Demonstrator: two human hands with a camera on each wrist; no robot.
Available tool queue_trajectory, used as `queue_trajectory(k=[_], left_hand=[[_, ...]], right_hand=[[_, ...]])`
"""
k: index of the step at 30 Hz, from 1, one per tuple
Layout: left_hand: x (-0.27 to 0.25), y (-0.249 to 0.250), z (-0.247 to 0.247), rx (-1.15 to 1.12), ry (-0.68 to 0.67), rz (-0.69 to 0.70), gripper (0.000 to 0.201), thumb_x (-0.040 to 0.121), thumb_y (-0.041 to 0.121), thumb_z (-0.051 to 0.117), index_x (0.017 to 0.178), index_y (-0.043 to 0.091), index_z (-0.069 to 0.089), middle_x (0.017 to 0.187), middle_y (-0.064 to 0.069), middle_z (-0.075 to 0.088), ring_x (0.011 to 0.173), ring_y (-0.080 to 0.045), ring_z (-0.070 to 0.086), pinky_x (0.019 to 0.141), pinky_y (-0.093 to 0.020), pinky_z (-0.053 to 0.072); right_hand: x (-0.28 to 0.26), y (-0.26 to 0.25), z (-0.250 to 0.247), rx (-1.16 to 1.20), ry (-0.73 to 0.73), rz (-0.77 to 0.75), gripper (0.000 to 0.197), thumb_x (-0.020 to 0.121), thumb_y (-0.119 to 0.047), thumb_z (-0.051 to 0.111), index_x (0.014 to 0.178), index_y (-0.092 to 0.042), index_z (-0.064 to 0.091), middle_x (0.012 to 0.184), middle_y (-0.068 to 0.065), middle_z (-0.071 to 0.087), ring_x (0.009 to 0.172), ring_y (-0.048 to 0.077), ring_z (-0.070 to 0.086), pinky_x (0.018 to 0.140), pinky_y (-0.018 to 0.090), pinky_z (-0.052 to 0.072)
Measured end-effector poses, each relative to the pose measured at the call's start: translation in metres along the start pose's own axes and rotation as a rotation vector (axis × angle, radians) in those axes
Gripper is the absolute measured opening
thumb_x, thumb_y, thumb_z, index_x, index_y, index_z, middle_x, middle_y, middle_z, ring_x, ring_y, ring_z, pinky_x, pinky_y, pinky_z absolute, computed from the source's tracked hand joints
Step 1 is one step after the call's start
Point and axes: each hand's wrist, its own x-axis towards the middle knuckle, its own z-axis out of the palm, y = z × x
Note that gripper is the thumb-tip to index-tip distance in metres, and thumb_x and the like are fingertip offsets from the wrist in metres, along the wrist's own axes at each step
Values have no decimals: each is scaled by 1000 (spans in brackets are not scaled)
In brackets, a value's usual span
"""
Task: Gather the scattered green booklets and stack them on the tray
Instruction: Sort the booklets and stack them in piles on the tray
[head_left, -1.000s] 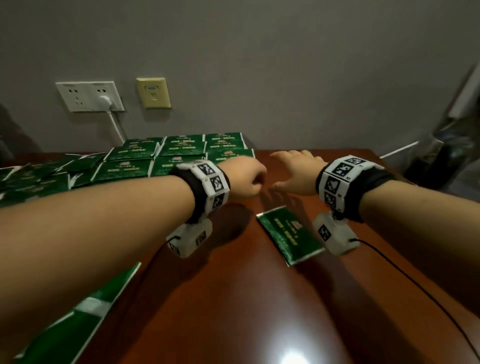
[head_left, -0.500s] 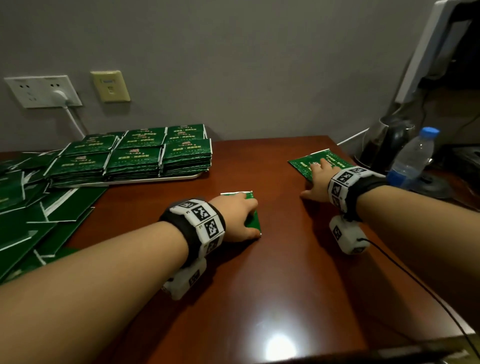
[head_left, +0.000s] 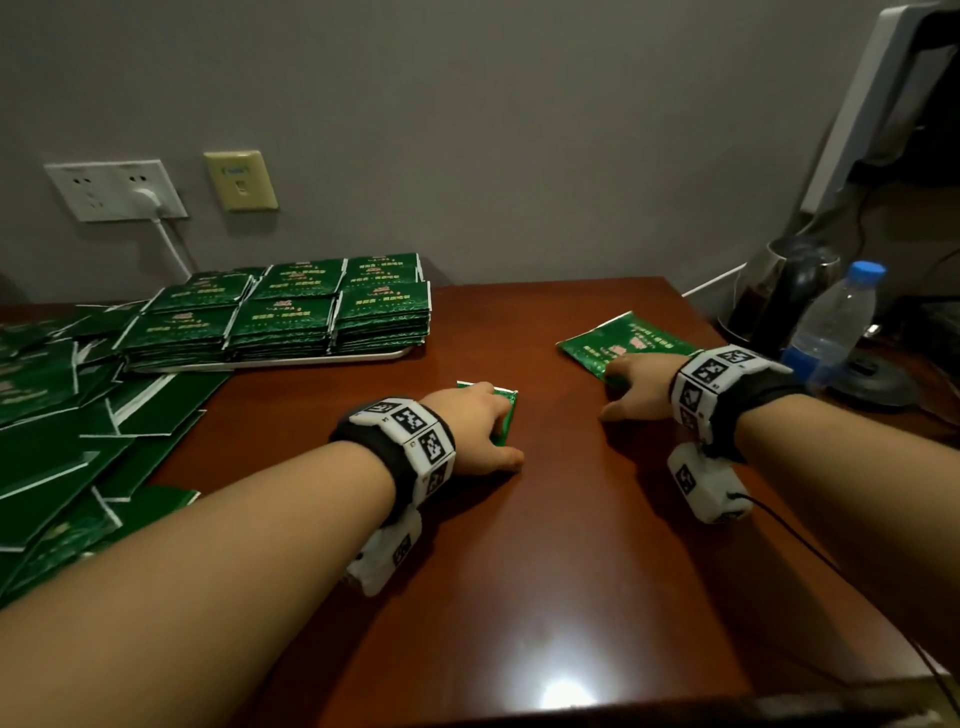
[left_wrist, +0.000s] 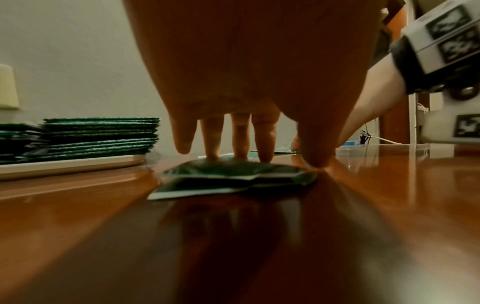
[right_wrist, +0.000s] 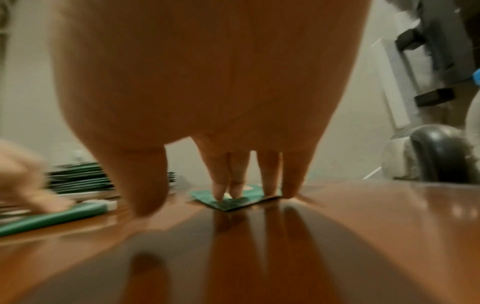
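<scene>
My left hand (head_left: 483, 426) lies on a small green booklet (head_left: 506, 410) at mid-table; in the left wrist view its straight fingertips (left_wrist: 265, 152) press the booklet (left_wrist: 233, 171) and the thumb touches its right edge. My right hand (head_left: 634, 384) rests its fingertips (right_wrist: 221, 191) on the near corner of another green booklet (head_left: 623, 335) further right, which lies flat. A white tray (head_left: 374, 357) at the back left carries several neat stacks of green booklets (head_left: 291, 317). Loose booklets (head_left: 62, 441) are strewn over the table's left side.
A clear water bottle (head_left: 831, 322) with a blue cap and a dark kettle (head_left: 779, 291) stand past the table's right edge. A plugged wall socket (head_left: 114, 189) sits behind the tray. Bare brown tabletop (head_left: 545, 571) spreads between my arms up to the front edge.
One second ago both hands hovered above the table. They have since come down, the left onto the middle booklet, the right onto the far-right one. Over the last half second they stay put.
</scene>
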Motion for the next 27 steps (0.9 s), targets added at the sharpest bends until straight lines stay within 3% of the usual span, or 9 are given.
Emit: queue_trajectory(k=[3,7,10,14,16,19,23,25,27], left_hand=[[-12,2,-3,55,-1,-2,29,85,46,64,84,20,52,104,-2,49,90,-23,55,68,-30,42],[-48,-9,-1,59,-2,-26,5,84,12,60,88,14,60,107,-7,54,94,-29,58,66,-32,44],[-82,-29,7,29,4,-94,16,80,4,57,89,16,63,104,-5,57,93,-29,59,64,-29,41],[-124,-56,17,-65,3,-200,21,74,-1,54,74,19,59,96,-6,61,88,-30,60,68,-33,50],[-141,-66,21,-117,20,-243,25,74,-4,53,74,20,59,95,-5,60,89,-28,59,72,-34,51],[-154,-74,30,-190,84,-266,17,79,2,61,84,18,62,98,-2,53,91,-25,56,78,-34,49],[-151,-78,40,-264,127,-283,20,80,11,72,92,23,61,105,0,46,98,-22,55,90,-36,49],[-148,-82,42,-291,128,-285,22,80,11,72,95,23,61,105,1,45,101,-22,56,92,-36,49],[-146,-86,43,-314,126,-291,26,80,13,74,100,23,61,108,1,45,104,-22,55,93,-35,49]], right_hand=[[-29,-22,3,64,16,-132,55,81,-53,66,129,-29,56,129,-1,58,115,20,56,93,29,46],[-65,-67,8,110,59,-332,25,85,-43,65,108,-33,69,100,-11,62,93,9,57,73,20,39],[-86,-99,7,49,42,-434,22,87,-39,64,107,-32,71,92,-14,59,89,8,57,73,20,40],[-92,-134,7,-36,89,-492,20,82,-37,68,99,-28,73,96,-8,70,89,15,65,74,25,50],[-89,-148,9,-21,160,-475,33,79,-42,70,108,-26,68,106,-3,65,96,19,62,79,29,51],[-78,-161,17,17,246,-345,75,70,-56,74,133,-24,47,128,5,49,116,27,51,92,38,48],[-58,-168,18,-92,134,-133,125,49,-76,75,148,-19,24,153,15,25,139,40,25,110,55,31],[-50,-167,15,-102,60,-74,132,46,-82,72,150,-19,20,152,14,29,138,40,29,109,56,32],[-43,-164,16,-56,-24,-72,130,48,-80,73,149,-17,22,144,11,42,129,34,43,105,50,38]])
